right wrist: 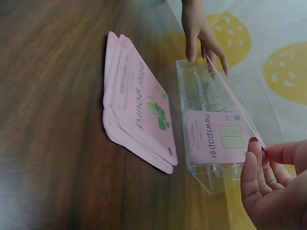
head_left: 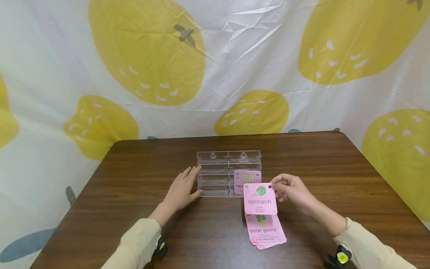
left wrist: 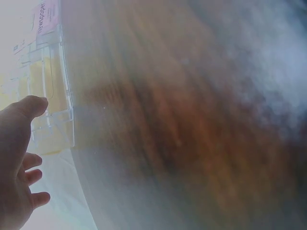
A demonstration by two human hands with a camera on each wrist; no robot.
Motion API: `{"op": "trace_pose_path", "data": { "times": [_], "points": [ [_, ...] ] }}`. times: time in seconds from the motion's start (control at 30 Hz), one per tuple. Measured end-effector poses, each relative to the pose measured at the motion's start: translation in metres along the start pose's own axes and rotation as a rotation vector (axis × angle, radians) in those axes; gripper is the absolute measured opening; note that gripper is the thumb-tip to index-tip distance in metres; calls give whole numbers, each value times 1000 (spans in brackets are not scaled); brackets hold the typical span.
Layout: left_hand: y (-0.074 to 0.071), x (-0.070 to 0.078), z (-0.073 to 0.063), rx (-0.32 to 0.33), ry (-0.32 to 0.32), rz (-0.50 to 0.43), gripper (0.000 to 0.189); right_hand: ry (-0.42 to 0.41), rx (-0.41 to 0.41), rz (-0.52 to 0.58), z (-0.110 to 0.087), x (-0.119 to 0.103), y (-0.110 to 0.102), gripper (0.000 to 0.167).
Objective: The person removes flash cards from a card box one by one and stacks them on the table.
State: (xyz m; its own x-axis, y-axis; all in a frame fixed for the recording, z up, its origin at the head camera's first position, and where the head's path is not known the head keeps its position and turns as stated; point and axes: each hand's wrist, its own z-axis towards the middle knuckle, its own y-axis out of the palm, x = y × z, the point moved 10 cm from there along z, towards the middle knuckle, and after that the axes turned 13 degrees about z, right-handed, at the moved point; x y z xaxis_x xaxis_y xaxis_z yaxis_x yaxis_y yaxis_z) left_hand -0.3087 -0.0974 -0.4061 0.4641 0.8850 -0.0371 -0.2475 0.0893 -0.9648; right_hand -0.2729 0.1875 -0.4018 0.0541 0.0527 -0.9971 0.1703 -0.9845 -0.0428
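My right hand (head_left: 293, 189) pinches a pink spinach card (head_left: 260, 203) by its upper right corner, between thumb and fingers. In the right wrist view that card shows almost edge-on. Against the left side of a clear plastic rack (head_left: 212, 193) rests my left hand (head_left: 181, 188), its fingers extended and thumb near the lower corner. A pink newspaper card (right wrist: 220, 139) stands in the rack's lower right compartment, partly hidden behind the spinach card in the head view. Just in front lies a stack of pink cards with a bitter gourd card (head_left: 263, 231) on top.
The rack stands on a dark wooden table (head_left: 141, 209) with several tiers in two columns. Behind the table's back edge hangs a white cloth (head_left: 215, 123) with yellow fruit prints. A dark wrist device (head_left: 339, 257) sits at the right sleeve.
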Motion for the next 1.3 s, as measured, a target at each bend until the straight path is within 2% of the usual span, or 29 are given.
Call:
{"op": "trace_pose_path", "data": {
  "times": [0.6,1.3],
  "points": [
    [1,-1,0,10,-10,-9,76,139,-30,-3,-19,40,-2,25],
    [2,-1,0,-8,-12,-29,76,171,-100,19,-29,59,5,28]
  ]
}}
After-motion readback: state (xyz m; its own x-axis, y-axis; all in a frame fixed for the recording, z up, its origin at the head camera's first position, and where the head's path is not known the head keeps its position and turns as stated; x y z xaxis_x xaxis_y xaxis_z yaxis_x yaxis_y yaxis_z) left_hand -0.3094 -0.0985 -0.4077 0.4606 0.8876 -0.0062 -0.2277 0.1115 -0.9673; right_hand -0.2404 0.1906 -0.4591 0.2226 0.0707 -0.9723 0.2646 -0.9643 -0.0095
